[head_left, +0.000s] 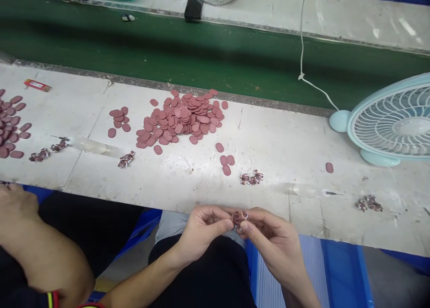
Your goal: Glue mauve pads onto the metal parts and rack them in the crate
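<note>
My left hand [206, 229] and my right hand [273, 236] meet at the table's front edge. Between the left thumb and fingers is a small brown part [236, 218]. The right thumb and fingers pinch a second small brown part with a shiny rim [245, 215], right beside the first. Just above the hands lies a little cluster of brown and silvery parts [251, 178]. Several reddish oval discs [225, 161] are near it, and a large pile of the same discs [183, 117] sits farther back. A clear bottle with a thin dark tip [309, 190] lies to the right.
A light blue fan [396, 120] stands at the right, its white cable [302, 53] crossing the green belt [235, 66]. Another person's arm [43, 245] is at the left, near a second bottle [94, 147]. More brown parts [369, 203] lie at the right.
</note>
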A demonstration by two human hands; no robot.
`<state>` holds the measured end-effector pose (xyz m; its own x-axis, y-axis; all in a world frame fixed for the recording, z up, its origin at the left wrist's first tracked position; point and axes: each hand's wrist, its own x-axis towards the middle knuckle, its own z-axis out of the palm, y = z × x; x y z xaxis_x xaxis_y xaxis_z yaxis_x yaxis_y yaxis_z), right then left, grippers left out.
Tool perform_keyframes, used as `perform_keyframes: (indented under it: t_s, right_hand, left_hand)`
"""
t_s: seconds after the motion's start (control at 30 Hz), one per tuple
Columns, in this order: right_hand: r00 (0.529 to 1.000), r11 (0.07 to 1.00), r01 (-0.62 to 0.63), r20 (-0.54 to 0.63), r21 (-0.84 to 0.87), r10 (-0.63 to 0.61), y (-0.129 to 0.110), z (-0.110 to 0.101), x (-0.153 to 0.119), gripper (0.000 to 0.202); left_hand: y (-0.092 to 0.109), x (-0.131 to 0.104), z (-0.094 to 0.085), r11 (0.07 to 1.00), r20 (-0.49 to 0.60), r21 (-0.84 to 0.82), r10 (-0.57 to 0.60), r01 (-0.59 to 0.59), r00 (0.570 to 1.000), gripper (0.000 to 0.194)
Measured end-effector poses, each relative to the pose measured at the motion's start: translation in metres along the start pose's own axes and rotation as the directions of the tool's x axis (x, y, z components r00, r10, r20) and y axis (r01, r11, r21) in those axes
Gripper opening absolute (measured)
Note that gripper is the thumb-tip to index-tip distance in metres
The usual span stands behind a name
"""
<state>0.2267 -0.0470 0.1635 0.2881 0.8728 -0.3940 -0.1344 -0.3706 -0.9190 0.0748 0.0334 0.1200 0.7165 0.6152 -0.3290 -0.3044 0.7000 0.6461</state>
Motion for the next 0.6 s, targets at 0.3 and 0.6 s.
perform_keyframes:
  t_s: [0.3,0.6]
  right_hand:
    - [0.999,0.997,0.000,-0.047,0.079,0.003,0.010,0.001,-0.001,0.015]
    - [0.971,0.983,0.007,-0.235,0.186,0.038,0.031,-0.016,-0.001,0.017]
  left_hand:
    - [-0.006,0.002,0.001,1.000,-0.060,0.023,0.007,-0.006,0.998,0.006]
    - [-0.006,0.018,0.003,0.970,-0.040,0.239,0.052,-0.041,0.998,0.015]
